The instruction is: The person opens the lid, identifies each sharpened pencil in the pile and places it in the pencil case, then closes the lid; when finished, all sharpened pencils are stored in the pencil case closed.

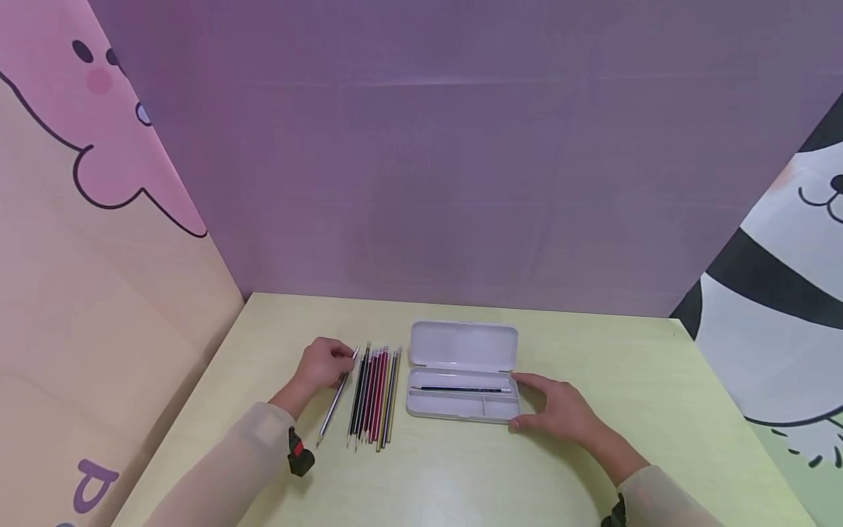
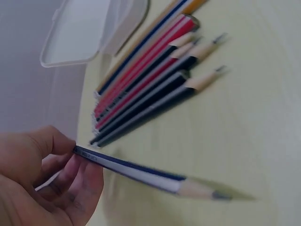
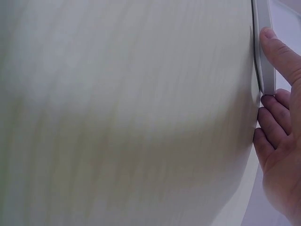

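Note:
In the head view my left hand [image 1: 324, 362] pinches a dark-and-silver striped pencil [image 1: 334, 407] near its back end. The left wrist view shows this pencil [image 2: 136, 169] slanting away from the fingers, sharpened tip pointing outward. Beside it lies a row of pencils [image 1: 374, 395], black, red and striped. An open white pencil case [image 1: 464, 344] stands to their right, with one dark pencil [image 1: 461, 389] in its rear compartment. My right hand [image 1: 560, 411] holds the case's right end, thumb at the front edge and a finger by the hinge side. In the right wrist view the thumb presses the case wall [image 3: 267, 70].
The case's front part is split by a small divider [image 1: 484, 405]. All of it rests on a pale wood-grain table [image 1: 461, 476]. A purple wall panel [image 1: 461, 183] rises behind the table, with printed cartoon panels on both sides.

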Tool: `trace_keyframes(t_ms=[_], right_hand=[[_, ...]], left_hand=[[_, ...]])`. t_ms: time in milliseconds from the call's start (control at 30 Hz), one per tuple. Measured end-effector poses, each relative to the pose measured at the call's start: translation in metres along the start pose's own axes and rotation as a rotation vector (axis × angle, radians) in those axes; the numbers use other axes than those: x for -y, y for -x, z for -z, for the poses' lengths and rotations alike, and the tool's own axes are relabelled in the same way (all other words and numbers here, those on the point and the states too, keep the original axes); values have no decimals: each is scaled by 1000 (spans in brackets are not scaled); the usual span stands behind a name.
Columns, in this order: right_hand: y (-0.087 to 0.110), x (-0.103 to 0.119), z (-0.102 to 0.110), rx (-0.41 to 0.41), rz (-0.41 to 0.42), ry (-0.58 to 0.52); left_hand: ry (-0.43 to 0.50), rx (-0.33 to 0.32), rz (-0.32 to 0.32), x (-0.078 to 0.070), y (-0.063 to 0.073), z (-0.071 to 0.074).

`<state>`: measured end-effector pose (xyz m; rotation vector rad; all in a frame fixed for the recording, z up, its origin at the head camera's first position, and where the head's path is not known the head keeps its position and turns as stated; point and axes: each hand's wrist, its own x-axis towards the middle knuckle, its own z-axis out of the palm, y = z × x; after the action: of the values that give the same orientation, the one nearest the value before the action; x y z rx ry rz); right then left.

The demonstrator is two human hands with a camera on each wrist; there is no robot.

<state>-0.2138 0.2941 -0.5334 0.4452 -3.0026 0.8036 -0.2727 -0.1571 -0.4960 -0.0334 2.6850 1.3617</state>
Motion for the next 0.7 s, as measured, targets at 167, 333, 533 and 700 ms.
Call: trace_keyframes(t_ms=[167,333,533,700], right_hand=[[-1,0,0,-14,12,3],[0,1,0,-18,18,9],[1,5,0,-15,9,2],[2,10,-3,-7,-10,-17]], left_hand=[[-4,67,-45,-16,-3,1],[-80,134,-146,-39,-6,-6],[-74,269,-266,-64,-9,-26],[-87,379,-338,-78,-14,-49]])
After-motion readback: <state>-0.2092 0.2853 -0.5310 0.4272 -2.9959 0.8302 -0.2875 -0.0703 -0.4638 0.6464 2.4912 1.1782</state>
